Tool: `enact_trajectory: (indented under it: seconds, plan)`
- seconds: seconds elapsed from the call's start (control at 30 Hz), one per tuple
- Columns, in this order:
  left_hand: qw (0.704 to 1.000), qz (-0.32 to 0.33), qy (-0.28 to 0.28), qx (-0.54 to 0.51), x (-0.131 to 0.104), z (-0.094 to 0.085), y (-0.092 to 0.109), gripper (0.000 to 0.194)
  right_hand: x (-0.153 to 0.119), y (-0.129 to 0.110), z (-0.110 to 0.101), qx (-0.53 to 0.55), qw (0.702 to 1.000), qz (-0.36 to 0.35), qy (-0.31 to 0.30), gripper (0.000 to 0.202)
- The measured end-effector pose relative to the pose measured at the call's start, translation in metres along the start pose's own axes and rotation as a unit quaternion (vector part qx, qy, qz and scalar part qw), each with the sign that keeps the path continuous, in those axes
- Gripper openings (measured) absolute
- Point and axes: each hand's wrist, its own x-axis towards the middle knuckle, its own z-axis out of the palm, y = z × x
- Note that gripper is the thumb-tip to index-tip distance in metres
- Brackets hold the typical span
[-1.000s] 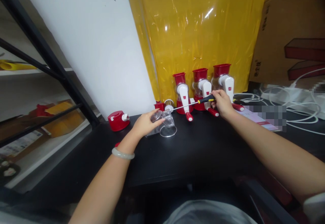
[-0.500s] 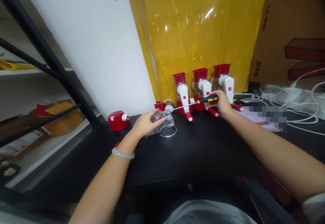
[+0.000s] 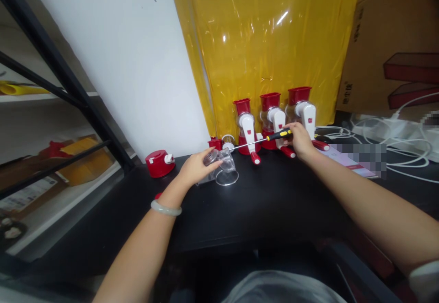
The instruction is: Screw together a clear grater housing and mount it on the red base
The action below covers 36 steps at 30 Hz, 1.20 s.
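A clear plastic housing is set on the black bench, before a white panel and yellow sheeting, and clasped in the half-curled grip of the left hand, while a screwdriver, tip at the housing, is held by the curled right hand.

White panel bright, surface near-black! Glare streaks on yellow sheet, glints on clear housing; shelves soft, stretched at left edge; top-right corner dim, mosaic blocks over paper.
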Motion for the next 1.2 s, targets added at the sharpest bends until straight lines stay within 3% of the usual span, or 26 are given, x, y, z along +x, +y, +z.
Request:
enact_trajectory:
  seconds: [0.17, 0.27, 0.6, 0.77, 1.03, 1.2]
  plan:
    - [1.000, 0.001, -0.002, 0.003, 0.0002, 0.0001, -0.0003, 0.072, 0.0037, 0.0065, -0.0040, -0.018, 0.999, -0.037, -0.017, 0.035]
    - [1.000, -0.003, -0.002, 0.003, 0.0003, 0.0001, 0.0002, 0.074, 0.0029, 0.0053, -0.0045, -0.035, 0.998, -0.039, -0.018, 0.040]
    - [1.000, 0.002, -0.002, 0.002, 0.0001, 0.0006, 0.0003, 0.075, 0.0027, 0.0031, -0.0011, 0.021, 1.000, -0.001, 0.000, 0.011]
    - [1.000, 0.000, 0.000, 0.001, 0.0001, 0.0003, 0.0002, 0.074, 0.0027, -0.0002, -0.0008, 0.020, 1.000, 0.005, -0.008, 0.009]
    - [1.000, 0.002, 0.000, 0.005, -0.0003, 0.0002, -0.0003, 0.072, 0.0003, 0.0025, -0.0028, -0.025, 0.999, -0.031, -0.013, 0.033]
    - [1.000, 0.005, 0.003, 0.000, -0.0001, 0.0001, 0.0005, 0.073, 0.0024, 0.0057, -0.0032, -0.024, 1.000, -0.014, -0.014, 0.024]
